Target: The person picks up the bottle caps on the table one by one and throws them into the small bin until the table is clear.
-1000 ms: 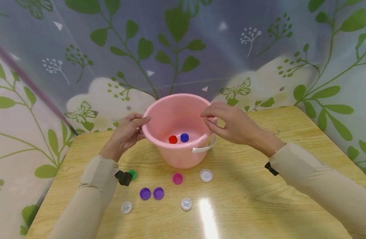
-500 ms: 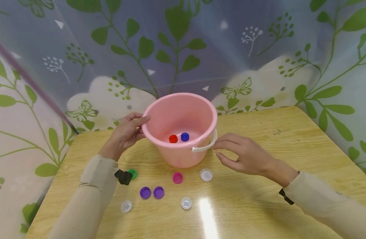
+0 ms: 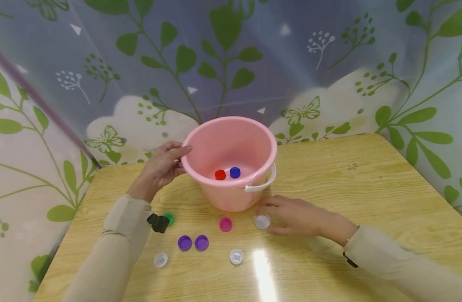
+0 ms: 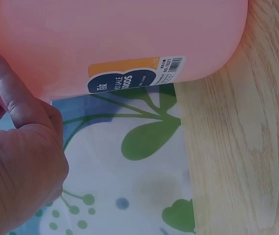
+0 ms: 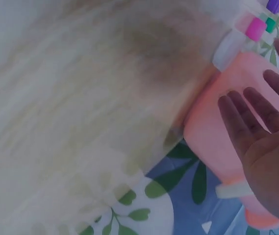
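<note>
A pink bucket (image 3: 232, 193) with a white handle (image 3: 262, 184) stands on the wooden table. My left hand (image 3: 161, 170) grips its left rim, thumb over the edge and fingers outside; the left wrist view shows the bucket's label (image 4: 129, 73). Inside lie a red bottle cap (image 3: 220, 175) and a blue bottle cap (image 3: 235, 172). To the right of the bucket, my right hand (image 3: 297, 216) hovers low beside a clear-white cap (image 3: 262, 222). In the right wrist view, its fingers (image 5: 237, 120) are spread and nearly straight, with nothing held.
In front of the bucket lie a pink cap (image 3: 225, 224), two purple caps (image 3: 201, 243), a white cap (image 3: 236, 256), another white cap (image 3: 161, 260) and a green cap (image 3: 169, 218) partly behind the left wrist. A leaf-patterned curtain (image 3: 223, 63) hangs behind the table (image 3: 329, 167).
My right hand has come away from above the bucket's right rim, down to the table beside the clear-white cap. My left hand keeps its hold on the rim.
</note>
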### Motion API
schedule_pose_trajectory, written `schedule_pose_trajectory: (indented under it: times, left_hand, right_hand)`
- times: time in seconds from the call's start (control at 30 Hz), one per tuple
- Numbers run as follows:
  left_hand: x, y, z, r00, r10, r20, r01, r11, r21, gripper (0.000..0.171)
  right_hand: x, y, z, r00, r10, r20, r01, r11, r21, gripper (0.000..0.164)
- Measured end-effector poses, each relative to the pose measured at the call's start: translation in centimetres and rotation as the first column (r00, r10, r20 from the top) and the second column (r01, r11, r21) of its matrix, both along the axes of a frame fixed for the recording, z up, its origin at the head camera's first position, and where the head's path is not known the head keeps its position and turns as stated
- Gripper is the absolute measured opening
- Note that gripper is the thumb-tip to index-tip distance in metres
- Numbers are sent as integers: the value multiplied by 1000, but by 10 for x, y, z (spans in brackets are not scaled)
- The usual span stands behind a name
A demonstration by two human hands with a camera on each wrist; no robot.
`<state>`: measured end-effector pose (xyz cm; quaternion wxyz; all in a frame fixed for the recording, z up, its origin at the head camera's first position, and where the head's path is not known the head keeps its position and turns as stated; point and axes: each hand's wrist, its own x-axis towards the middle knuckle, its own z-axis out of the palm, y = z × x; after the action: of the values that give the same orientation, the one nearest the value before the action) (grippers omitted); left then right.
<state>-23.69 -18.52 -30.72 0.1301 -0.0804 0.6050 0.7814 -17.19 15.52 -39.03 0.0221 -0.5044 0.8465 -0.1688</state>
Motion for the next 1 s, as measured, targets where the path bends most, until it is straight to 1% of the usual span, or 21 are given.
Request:
schedule_pose_trajectory:
  times: [0.07,0.2,0.27,0.43,0.57,0.83,1.0]
  left_hand:
    - [0,0,0,1000,1,0,-1,1000,4,24]
    - [0,0,-1,1000,2,0,-2,1000,12,24]
    - [0,0,-1,1000,2,-1,-2,1000,10,24]
    - [0,0,-1,1000,5,0,-5,1000,6,25]
    - [0,0,-1,1000,9,2,-9,1000,4,24]
    - [0,1,0,1000,10,-3,-10,1000,13,21]
    - [1,1,0,1000,15,1,-15,1000,6,21]
  right_hand:
    - [0,-2,-5,1000,10,5,-10,1000,12,40]
    - [-1,-6,-13,999,41,-28,-41,999,22,41]
    - [-2,-8,-15,999,46,-28,-45,999,27,42]
    - [-2,-13,-18,999,45,-11,-45,998,54,40]
    - [-2,-16,-19,999,41,-12,-40,997,70,35]
    - [-1,-20,-23,999,40,5,-40,998,45,25]
    - [-1,-21,-23,999,53,8,-53,998,30,23]
